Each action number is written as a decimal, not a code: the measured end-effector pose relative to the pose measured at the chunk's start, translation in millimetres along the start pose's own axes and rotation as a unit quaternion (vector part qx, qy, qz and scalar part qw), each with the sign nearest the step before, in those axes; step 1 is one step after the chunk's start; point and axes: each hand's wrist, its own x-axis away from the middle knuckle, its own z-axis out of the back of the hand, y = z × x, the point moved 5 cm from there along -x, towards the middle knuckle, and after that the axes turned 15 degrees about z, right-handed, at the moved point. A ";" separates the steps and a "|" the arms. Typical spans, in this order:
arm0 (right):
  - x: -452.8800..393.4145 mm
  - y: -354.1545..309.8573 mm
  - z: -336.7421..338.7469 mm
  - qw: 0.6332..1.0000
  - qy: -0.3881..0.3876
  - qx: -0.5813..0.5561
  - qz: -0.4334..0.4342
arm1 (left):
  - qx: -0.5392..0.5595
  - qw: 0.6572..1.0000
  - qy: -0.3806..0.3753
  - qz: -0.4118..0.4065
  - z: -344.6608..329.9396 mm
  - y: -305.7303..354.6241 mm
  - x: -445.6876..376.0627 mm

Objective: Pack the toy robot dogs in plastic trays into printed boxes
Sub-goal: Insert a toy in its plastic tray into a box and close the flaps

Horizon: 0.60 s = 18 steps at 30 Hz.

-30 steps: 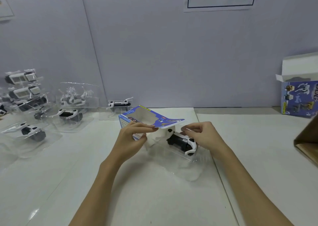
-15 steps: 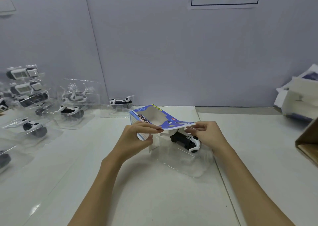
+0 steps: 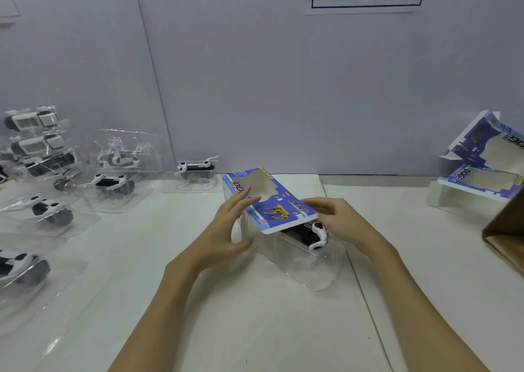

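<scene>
Spreading its straight fingers, my left hand [image 3: 226,231] touched the left edge of the blue printed box [image 3: 272,201], while my right hand [image 3: 338,221] pinched the box's right edge. Under the box lay a black-and-white toy robot dog [image 3: 307,234] in its clear plastic tray [image 3: 306,261] on the white table [image 3: 255,329]. More trayed dogs [image 3: 195,170] sat well apart to the left.

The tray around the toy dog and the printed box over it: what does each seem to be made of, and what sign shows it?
Tray: likely thin clear plastic, glossy; the table shows through it and its edges glint. Printed box: apparently thin card with colour print, white at its edge.
</scene>
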 end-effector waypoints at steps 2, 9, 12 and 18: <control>-1.9 3.5 0.1 1.000 0.013 -0.006 -0.006 | -0.030 1.000 0.004 0.006 -4.0 -4.1 -1.1; -3.8 7.6 -1.3 0.993 0.111 -0.029 0.017 | -0.073 0.987 0.137 -0.038 4.5 1.5 -6.0; -3.9 11.0 -7.0 0.986 0.153 -0.059 -0.004 | -0.074 0.980 0.183 -0.040 2.5 3.8 -7.8; -3.7 19.4 -10.1 0.957 0.184 -0.219 -0.054 | -0.010 0.969 0.247 -0.001 -4.2 6.7 -8.4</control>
